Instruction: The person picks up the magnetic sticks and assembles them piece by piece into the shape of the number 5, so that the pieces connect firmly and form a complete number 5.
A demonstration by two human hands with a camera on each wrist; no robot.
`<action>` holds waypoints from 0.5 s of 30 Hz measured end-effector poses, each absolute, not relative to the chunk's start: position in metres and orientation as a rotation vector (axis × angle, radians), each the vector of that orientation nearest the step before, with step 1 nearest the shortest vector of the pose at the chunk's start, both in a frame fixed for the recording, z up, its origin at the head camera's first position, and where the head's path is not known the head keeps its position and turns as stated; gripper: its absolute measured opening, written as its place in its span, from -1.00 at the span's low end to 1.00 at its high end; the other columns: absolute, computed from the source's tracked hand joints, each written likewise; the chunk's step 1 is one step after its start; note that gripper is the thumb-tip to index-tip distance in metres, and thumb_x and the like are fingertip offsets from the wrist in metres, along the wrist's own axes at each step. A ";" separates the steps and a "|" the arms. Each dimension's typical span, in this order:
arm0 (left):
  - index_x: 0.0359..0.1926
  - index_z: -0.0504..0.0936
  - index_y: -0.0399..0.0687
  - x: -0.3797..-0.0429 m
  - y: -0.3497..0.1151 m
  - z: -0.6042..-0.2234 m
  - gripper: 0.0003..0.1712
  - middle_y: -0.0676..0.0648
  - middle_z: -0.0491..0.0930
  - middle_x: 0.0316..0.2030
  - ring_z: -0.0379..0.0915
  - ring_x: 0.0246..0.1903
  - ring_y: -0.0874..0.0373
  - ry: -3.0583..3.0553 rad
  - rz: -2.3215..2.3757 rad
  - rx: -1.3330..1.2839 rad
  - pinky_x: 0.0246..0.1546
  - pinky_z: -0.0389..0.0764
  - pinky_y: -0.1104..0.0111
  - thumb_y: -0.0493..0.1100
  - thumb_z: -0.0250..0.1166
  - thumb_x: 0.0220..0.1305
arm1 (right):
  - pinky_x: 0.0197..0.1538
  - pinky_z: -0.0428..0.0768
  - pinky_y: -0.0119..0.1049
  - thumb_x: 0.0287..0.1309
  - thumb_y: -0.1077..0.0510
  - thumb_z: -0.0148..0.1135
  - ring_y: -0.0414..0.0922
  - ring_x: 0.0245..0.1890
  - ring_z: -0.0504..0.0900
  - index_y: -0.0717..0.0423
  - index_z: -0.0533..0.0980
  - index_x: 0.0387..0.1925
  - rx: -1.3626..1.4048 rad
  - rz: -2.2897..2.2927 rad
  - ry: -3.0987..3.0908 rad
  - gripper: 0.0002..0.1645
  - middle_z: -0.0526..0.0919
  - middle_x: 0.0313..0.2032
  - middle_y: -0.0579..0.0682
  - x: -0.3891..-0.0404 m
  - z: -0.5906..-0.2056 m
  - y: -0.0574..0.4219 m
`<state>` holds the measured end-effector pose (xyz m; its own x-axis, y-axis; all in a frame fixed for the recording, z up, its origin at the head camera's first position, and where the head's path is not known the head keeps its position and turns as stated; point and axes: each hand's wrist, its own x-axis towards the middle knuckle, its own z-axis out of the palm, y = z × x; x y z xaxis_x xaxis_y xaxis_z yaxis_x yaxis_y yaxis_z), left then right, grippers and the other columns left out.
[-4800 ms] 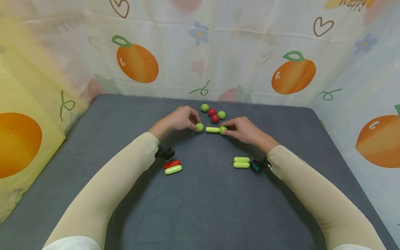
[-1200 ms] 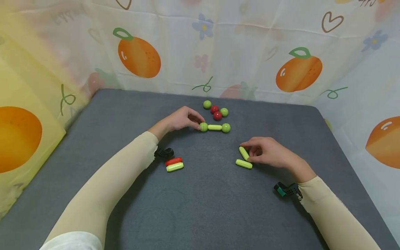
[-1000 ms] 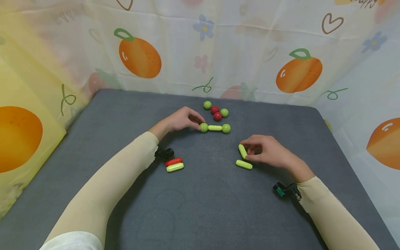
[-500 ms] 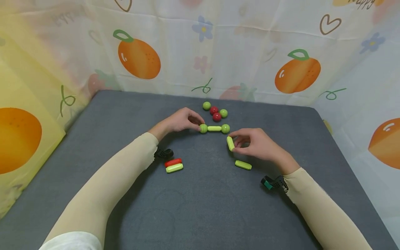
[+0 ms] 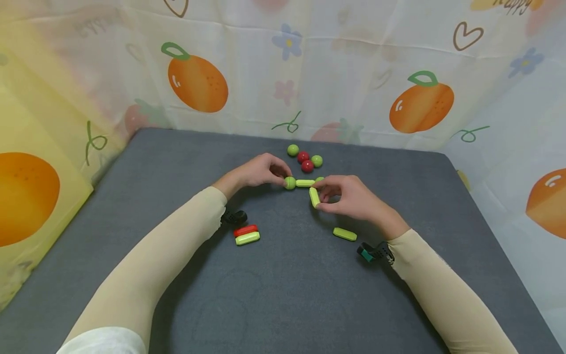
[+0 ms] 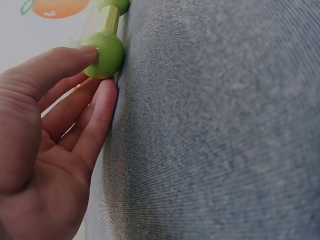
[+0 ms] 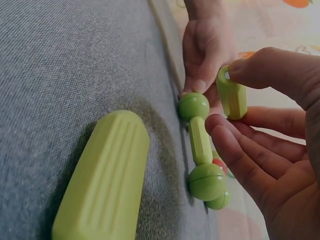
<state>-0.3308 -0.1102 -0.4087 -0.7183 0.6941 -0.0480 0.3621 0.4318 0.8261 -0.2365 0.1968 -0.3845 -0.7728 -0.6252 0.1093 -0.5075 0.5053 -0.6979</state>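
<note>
My left hand (image 5: 264, 172) pinches a green ball (image 5: 290, 183) between thumb and fingers, as the left wrist view also shows. That ball sits at the left end of a yellow-green ridged rod (image 5: 305, 183), and a second green ball (image 7: 207, 181) caps the rod's other end. In the head view my right fingers partly cover the second ball. My right hand (image 5: 347, 196) holds another yellow-green rod (image 5: 314, 197) by its two ends, tilted, just in front of the joined piece. The right wrist view shows a pale spot on the held rod's end.
A loose yellow-green rod (image 5: 345, 234) lies on the grey table (image 5: 283, 295) below my right hand. Red (image 5: 245, 230) and yellow-green (image 5: 247, 238) rods lie side by side near my left wrist. Behind the joined piece cluster two green balls (image 5: 293, 150) and two red balls (image 5: 307, 166).
The left ball, apart from the rod at first, now joins it. My right hand let go of the right ball, picked up a rod from the near pair, and carried it left and away.
</note>
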 end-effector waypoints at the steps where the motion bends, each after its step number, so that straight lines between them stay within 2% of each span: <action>1: 0.11 0.80 -0.21 -0.331 -0.109 -0.409 -0.72 -0.11 0.78 0.02 0.70 0.05 0.03 2.294 1.198 0.901 0.05 0.68 0.17 -0.29 0.47 0.41 | 0.00 0.74 0.00 0.25 0.22 0.59 -0.18 -0.21 0.77 0.18 0.67 0.26 -0.981 -1.124 2.585 -0.45 0.80 -0.20 -0.11 -0.237 -0.385 0.197; 15: 0.09 0.80 -0.21 -0.333 -0.108 -0.412 -0.72 -0.10 0.80 -0.03 0.71 0.01 0.02 2.261 1.207 0.915 0.04 0.67 0.17 -0.26 0.48 0.40 | 0.01 0.75 -0.04 0.30 0.22 0.55 -0.21 -0.19 0.78 0.21 0.66 0.30 -1.001 -1.098 2.591 -0.44 0.81 -0.10 -0.07 -0.247 -0.389 0.181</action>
<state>-0.3331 -0.1083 -0.4115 -0.6971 0.7149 -0.0536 0.3533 0.4076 0.8421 -0.2473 0.1808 -0.3886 -0.7648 -0.6346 0.1114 -0.5214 0.5079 -0.6857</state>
